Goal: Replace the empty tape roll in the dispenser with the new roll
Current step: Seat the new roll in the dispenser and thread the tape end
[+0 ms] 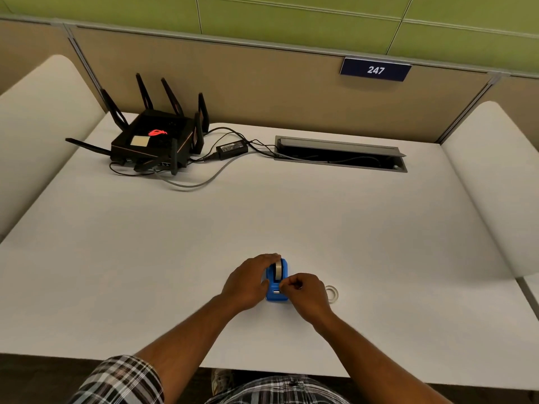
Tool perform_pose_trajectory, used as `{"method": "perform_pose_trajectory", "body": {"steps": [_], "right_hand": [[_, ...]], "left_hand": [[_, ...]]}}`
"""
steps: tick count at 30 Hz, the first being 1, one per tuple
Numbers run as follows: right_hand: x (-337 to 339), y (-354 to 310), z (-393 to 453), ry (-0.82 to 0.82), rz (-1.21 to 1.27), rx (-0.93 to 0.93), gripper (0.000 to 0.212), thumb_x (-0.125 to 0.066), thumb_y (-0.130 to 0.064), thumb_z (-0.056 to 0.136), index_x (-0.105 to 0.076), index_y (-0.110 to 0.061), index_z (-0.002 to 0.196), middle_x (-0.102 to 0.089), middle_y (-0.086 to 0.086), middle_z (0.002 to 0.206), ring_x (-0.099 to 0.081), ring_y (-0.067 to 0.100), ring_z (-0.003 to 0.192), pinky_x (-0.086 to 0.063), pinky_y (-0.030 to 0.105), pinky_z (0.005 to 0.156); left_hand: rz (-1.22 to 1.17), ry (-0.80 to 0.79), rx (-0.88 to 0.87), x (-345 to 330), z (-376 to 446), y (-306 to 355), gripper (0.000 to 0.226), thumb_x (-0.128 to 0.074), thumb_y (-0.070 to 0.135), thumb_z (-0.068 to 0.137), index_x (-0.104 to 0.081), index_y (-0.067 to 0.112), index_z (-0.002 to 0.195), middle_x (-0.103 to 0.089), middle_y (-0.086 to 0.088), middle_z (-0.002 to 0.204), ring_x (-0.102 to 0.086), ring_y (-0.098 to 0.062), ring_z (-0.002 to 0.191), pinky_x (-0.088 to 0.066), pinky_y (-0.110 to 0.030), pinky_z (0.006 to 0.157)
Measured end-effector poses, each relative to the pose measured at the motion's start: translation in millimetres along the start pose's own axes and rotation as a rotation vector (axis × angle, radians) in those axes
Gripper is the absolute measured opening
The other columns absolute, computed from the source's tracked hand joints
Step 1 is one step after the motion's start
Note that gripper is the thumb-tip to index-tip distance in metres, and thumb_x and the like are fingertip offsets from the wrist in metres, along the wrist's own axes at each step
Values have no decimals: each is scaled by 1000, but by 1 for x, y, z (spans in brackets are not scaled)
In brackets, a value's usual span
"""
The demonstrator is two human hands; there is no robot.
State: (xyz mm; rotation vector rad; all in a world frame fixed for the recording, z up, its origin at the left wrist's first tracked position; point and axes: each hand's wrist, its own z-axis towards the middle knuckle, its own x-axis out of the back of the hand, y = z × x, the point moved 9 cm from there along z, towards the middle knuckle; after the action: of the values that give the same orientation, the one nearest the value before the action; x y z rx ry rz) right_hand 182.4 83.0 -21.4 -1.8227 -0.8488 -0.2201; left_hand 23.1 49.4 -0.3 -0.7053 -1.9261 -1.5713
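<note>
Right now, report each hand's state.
Left hand: closed around the blue dispenser, steadying it.
Right hand: fingers pinched at the dispenser's front; what they hold cannot be told.

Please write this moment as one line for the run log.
left hand steadies blue dispenser | roll seated | right hand pinching near cutter | clear ring on desk

dispenser point(276, 295) partly hidden by hands, empty roll point(332, 293) half behind right wrist, forearms cropped below
</note>
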Motion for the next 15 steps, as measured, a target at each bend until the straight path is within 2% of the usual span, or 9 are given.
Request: {"method": "perform_pose_trajectory", "body": {"steps": [4,8,12,15], "right_hand": [[-2,-2,3,-7,36,-48,7,-78,-26,85,-79,-20,81,-75,-5,76,-68,8,70,-46,18,61],[0,-3,3,19,23,-50,9,-79,-28,85,-78,-20,82,-76,-2,78,-70,12,72,-52,25,64],[9,-13,4,104,-95,44,9,-79,-32,85,-73,-26,86,-73,-5,77,-69,13,73,-58,34,71],[14,-28,3,157,-200,174,19,-81,-35,83,-68,-30,96,-68,-10,83,-66,10,74,-56,30,70]], "left_hand": [[3,-11,13,-2,3,-3,64,-63,14,89,-39,31,146,-42,12,151,-40,-9,138,-34,-31,116],[2,-18,32,-4,6,-4,64,-65,16,89,-39,31,146,-42,12,151,-41,-10,138,-34,-30,116],[-10,-15,48,-5,7,-5,64,-66,16,88,-40,32,145,-44,12,150,-42,-11,137,-35,-30,115],[-28,-19,63,-6,7,-6,64,-67,17,88,-41,31,144,-45,11,150,-43,-12,136,-36,-30,114]]}}
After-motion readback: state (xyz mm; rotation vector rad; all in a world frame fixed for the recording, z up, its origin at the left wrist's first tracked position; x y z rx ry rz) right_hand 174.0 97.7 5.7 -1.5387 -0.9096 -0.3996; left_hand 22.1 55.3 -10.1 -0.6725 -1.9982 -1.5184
